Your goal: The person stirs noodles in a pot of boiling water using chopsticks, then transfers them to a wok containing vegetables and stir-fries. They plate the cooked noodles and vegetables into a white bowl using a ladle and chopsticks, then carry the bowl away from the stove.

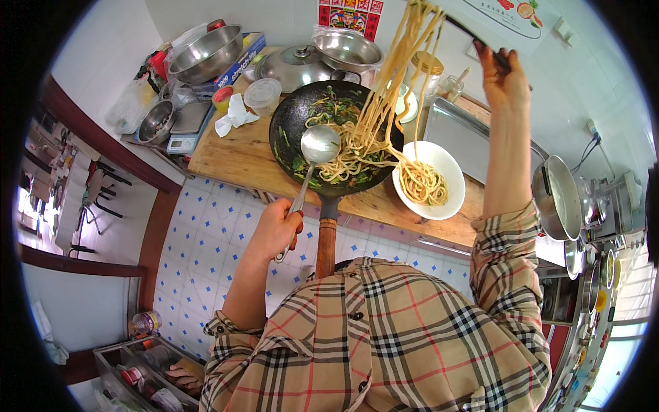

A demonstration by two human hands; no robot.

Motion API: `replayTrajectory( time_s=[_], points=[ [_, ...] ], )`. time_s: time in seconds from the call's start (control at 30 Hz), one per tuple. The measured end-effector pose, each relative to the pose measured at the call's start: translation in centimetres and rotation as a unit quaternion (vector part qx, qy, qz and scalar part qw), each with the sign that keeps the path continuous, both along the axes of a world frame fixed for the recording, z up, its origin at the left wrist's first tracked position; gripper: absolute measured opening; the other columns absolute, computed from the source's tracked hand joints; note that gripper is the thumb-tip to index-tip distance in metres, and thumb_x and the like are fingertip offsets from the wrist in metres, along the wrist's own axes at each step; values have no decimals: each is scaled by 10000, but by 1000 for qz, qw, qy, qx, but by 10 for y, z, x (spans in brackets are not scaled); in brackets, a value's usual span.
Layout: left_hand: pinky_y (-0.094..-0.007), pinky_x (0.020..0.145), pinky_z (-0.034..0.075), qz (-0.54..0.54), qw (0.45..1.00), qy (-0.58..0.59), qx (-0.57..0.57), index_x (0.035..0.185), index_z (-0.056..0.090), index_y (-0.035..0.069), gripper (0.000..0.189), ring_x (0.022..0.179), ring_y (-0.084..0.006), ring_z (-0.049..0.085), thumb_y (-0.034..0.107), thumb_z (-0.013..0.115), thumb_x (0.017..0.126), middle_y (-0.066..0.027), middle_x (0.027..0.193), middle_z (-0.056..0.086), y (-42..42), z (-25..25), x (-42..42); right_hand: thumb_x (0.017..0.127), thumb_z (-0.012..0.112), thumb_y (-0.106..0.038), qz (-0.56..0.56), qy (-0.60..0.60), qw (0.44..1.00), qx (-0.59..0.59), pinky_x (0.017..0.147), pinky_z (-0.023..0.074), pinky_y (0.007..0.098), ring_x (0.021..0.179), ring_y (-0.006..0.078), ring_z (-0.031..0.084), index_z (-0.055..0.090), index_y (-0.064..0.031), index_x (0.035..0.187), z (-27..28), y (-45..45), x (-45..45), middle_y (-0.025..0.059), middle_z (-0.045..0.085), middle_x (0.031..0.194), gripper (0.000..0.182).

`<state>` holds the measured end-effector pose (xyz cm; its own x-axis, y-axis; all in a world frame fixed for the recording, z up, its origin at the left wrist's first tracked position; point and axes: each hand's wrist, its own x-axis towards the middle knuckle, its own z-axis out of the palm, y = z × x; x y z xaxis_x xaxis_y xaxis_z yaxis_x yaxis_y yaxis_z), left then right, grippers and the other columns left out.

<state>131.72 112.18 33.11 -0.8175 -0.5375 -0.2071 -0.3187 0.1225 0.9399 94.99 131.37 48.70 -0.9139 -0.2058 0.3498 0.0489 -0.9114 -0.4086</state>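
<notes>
My left hand (pixel 279 228) grips the handle of a steel ladle (pixel 320 144), whose bowl rests over the near left part of a black wok (pixel 288 116). Raised high at the right, my right hand (pixel 502 77) holds dark chopsticks (pixel 466 30). From them a long bundle of noodles (pixel 388 85) hangs down into the wok, where more noodles lie among chopped greens (pixel 334 110). Some strands stretch across the wok's rim into a white bowl (pixel 453 177), which contains a heap of noodles. The wok's wooden handle (pixel 326 247) points toward my body.
Behind the wok are a lidded steel pan (pixel 288 64) and a steel basin (pixel 347 49). A plastic tub (pixel 262 95) and crumpled tissue (pixel 236 116) lie left on the wooden counter (pixel 226 154). A digital scale (pixel 188 129) stands farther left. Right of the bowl is a metal tray (pixel 458 134).
</notes>
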Motion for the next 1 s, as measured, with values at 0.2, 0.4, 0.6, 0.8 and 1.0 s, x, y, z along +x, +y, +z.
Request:
replayTrajectory(
  time_s=[0.2, 0.4, 0.6, 0.8, 1.0],
  points=[
    [-284, 326, 306, -24, 1000, -7, 5, 822, 476, -40, 111, 352, -130, 429, 67, 476, 850, -80, 602, 506, 4, 3, -15, 958, 362, -158, 58, 113, 989, -74, 776, 563, 458, 1070, 548, 436, 435, 87, 825, 26, 110, -98, 289, 518, 994, 288],
    [-279, 320, 304, -13, 1000, -21, 10, 835, 482, -35, 101, 354, -126, 423, 65, 469, 845, -78, 600, 504, 4, 5, -14, 950, 397, -170, 3, 71, 996, -56, 808, 555, 450, 1038, 512, 479, 456, 118, 861, 4, 163, -47, 244, 530, 918, 307],
    [-291, 326, 322, -12, 1000, -20, 21, 821, 480, -44, 113, 354, -140, 449, 68, 474, 835, -88, 608, 530, -2, 2, -12, 900, 536, -255, -126, -36, 957, 258, 603, 561, 320, 810, 323, 640, 564, -1, 849, -126, 141, 7, 116, 613, 827, 260],
    [-259, 321, 312, -12, 999, -25, 18, 830, 497, -7, 98, 375, -101, 417, 90, 485, 837, -66, 614, 518, -6, 3, -13, 912, 491, -362, -170, 89, 800, 568, 497, 518, 267, 632, 214, 658, 591, 16, 949, -116, 115, 63, 125, 651, 835, 393],
    [-255, 322, 313, 4, 1000, -2, 28, 820, 498, -9, 84, 375, -98, 418, 73, 481, 832, -67, 610, 518, -5, 6, -10, 926, 490, -221, -67, 113, 881, 455, 486, 539, 275, 598, 192, 637, 591, 30, 957, -163, 23, 67, 120, 644, 853, 272]
  ],
)
